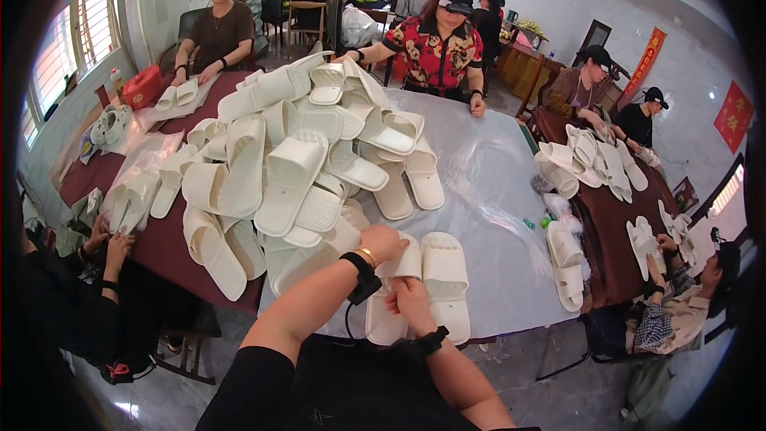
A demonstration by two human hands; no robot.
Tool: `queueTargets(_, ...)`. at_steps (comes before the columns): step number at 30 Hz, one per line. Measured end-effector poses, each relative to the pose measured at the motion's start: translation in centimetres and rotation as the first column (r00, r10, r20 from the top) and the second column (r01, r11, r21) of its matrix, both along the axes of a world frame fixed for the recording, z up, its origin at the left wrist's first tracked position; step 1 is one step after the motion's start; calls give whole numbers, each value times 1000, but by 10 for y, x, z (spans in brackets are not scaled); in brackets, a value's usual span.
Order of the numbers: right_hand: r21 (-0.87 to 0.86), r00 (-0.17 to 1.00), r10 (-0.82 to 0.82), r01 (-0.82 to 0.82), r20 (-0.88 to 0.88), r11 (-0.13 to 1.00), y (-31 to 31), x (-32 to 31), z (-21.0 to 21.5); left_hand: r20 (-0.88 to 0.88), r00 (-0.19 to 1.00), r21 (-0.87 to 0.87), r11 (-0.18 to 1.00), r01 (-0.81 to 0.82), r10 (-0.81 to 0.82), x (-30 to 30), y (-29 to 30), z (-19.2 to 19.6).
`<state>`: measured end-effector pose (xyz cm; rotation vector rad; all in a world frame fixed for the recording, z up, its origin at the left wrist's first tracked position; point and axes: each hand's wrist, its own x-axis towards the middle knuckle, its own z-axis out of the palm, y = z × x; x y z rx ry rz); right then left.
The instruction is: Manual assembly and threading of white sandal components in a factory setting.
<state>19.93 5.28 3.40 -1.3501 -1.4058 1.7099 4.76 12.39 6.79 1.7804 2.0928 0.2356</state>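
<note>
Two cream slippers lie side by side at the near edge of the table. My left hand (384, 244), fingers curled, is at the upper left of the strap on the left slipper (386, 321). My right hand (412, 303) pinches at the lower edge of that same strap; its fingertips are partly hidden. The right slipper (446, 271) lies flat just beside it, untouched. Beyond my left forearm rises a large heap of similar slippers (292, 172), piled at many angles.
Clear plastic film (495, 191) lies on the pale table cover (479, 263). A lone slipper (565, 265) rests near the right edge. Across the table, a person in a red patterned shirt (435, 52) reaches to the heap. Other people handle slippers at both sides.
</note>
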Motion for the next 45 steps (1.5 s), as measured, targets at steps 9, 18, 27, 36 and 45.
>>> queueTargets(9, 88, 1000, 20, -18, -13, 996, 1, -5, -1, 298, 953, 12, 999, 46, -48, -5, 23, -37)
queueTargets(18, 591, 870, -109, -231, 482, 773, -14, 24, 1, 739, 673, 131, 982, -138, -4, -2, 26, -36)
queueTargets(27, 665, 750, -99, -508, 654, 547, -33, 96, 27, 505, 823, 414, 910, 36, -262, 34, 22, -22)
queueTargets(36, 805, 728, -345, -513, 593, 299, 5, 110, 29, 496, 798, 380, 912, 157, -344, 59, 15, -15)
queueTargets(45, 727, 681, -281, -559, 677, 398, -13, 110, 22, 523, 802, 331, 936, 120, -288, 58, 14, -21)
